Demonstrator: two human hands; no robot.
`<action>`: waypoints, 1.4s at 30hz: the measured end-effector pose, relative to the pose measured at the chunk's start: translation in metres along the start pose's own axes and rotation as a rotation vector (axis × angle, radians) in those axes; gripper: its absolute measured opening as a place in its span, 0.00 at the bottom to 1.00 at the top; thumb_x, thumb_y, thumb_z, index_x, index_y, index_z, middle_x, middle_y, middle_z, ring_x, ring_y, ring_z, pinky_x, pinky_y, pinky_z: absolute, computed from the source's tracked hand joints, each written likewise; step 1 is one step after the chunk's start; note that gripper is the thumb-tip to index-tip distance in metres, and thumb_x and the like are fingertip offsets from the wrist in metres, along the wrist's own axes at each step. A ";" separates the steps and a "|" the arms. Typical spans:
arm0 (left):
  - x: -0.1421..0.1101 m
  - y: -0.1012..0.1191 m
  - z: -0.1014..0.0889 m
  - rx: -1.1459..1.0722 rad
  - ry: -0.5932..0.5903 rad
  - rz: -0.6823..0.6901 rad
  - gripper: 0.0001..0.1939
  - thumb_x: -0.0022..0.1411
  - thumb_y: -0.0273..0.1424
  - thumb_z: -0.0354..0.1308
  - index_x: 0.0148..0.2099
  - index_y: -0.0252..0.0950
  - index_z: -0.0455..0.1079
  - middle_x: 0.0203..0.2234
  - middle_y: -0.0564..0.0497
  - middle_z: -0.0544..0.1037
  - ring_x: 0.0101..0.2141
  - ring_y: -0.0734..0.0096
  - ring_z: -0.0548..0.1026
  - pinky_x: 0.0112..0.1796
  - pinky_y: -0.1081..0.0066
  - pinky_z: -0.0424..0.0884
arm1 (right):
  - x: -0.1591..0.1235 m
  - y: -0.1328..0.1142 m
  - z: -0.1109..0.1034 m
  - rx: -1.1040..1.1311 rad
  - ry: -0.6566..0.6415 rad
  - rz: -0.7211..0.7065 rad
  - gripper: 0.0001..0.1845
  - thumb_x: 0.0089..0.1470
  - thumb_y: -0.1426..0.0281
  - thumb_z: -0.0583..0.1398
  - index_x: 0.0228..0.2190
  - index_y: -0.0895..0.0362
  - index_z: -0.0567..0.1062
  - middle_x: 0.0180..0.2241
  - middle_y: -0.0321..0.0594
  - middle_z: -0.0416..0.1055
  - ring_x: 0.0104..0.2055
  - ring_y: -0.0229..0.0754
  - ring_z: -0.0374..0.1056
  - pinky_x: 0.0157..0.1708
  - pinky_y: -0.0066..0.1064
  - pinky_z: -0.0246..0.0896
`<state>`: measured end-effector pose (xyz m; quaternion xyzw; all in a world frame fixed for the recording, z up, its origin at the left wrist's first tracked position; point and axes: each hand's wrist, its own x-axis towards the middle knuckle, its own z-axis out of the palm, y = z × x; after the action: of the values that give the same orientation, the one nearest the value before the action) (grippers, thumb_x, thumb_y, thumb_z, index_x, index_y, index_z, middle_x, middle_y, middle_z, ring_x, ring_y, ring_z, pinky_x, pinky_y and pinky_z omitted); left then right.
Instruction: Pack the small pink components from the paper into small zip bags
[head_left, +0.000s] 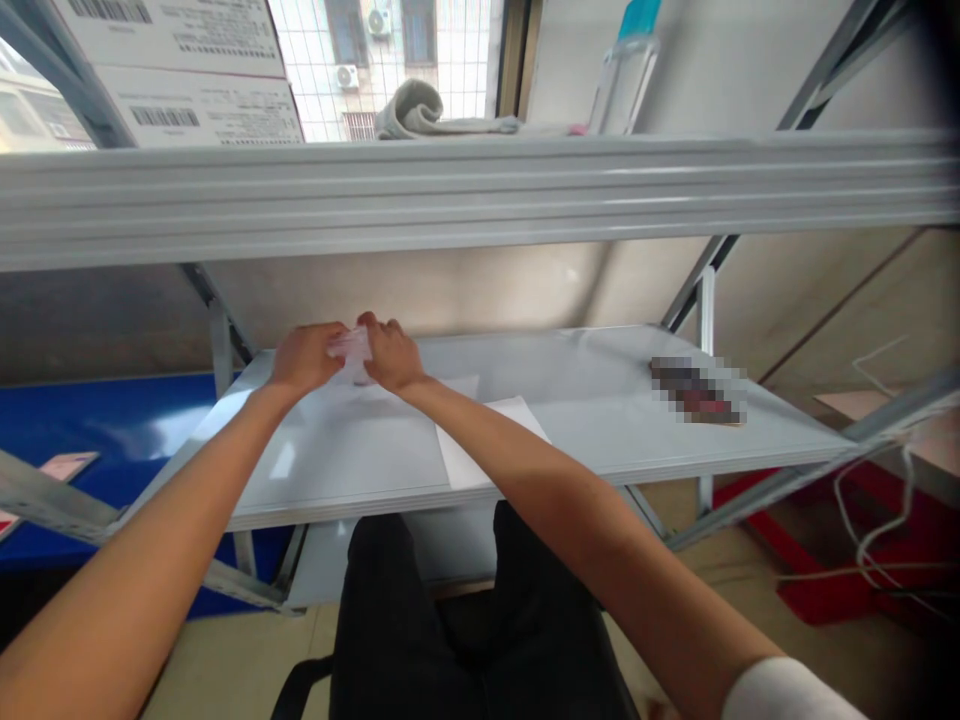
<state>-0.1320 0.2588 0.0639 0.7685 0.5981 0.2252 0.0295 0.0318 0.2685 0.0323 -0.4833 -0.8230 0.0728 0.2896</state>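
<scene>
Both of my hands meet above a pale grey metal shelf board (585, 375), pinching a small transparent plastic piece (351, 348) between them. It may be a film or a bag, but the picture does not settle which. My left hand (304, 360) grips its left side, and my right hand (391, 352) holds its right side. Below my wrists, white paper sheets (480, 437) lie on the board. A pixelated, unreadable object (697, 390) rests near the board's right end.
An overhead grey steel shelf beam (450, 200) crosses above my hands. Above it are labelled cartons (195, 80), a folded cloth (420, 112) and a bottle with a blue cap (626, 75). A blue surface (112, 440) lies left, and red racking (817, 540) with white cable lies right.
</scene>
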 end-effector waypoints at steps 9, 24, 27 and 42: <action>-0.096 -0.014 0.034 0.207 -0.102 0.157 0.29 0.62 0.29 0.62 0.65 0.39 0.66 0.64 0.40 0.71 0.63 0.48 0.67 0.59 0.53 0.66 | -0.036 0.019 0.000 0.025 -0.316 -0.491 0.39 0.57 0.55 0.67 0.63 0.54 0.62 0.57 0.50 0.69 0.60 0.53 0.62 0.57 0.44 0.61; -0.124 0.018 0.056 0.135 0.012 0.242 0.22 0.70 0.31 0.53 0.64 0.37 0.69 0.64 0.41 0.70 0.65 0.53 0.65 0.65 0.50 0.59 | -0.226 0.124 -0.054 -0.227 -0.157 -0.108 0.27 0.69 0.60 0.54 0.65 0.53 0.67 0.67 0.52 0.61 0.70 0.56 0.56 0.67 0.52 0.53; -0.120 0.019 0.068 0.123 0.031 0.211 0.22 0.68 0.28 0.54 0.63 0.36 0.69 0.62 0.40 0.72 0.63 0.53 0.68 0.63 0.51 0.63 | -0.235 0.123 -0.035 -0.353 -0.128 -0.051 0.28 0.71 0.59 0.51 0.68 0.49 0.61 0.71 0.51 0.51 0.74 0.59 0.44 0.69 0.58 0.43; -0.127 0.007 0.057 -0.017 0.340 -0.021 0.15 0.66 0.32 0.54 0.42 0.34 0.83 0.38 0.40 0.83 0.43 0.49 0.80 0.49 0.51 0.74 | -0.228 0.087 -0.048 -0.115 0.148 -0.107 0.25 0.69 0.60 0.54 0.63 0.51 0.69 0.68 0.50 0.58 0.72 0.60 0.49 0.68 0.60 0.46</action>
<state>-0.1276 0.1514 -0.0244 0.7128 0.6005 0.3569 -0.0632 0.2076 0.1151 -0.0556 -0.4584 -0.8268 -0.0260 0.3250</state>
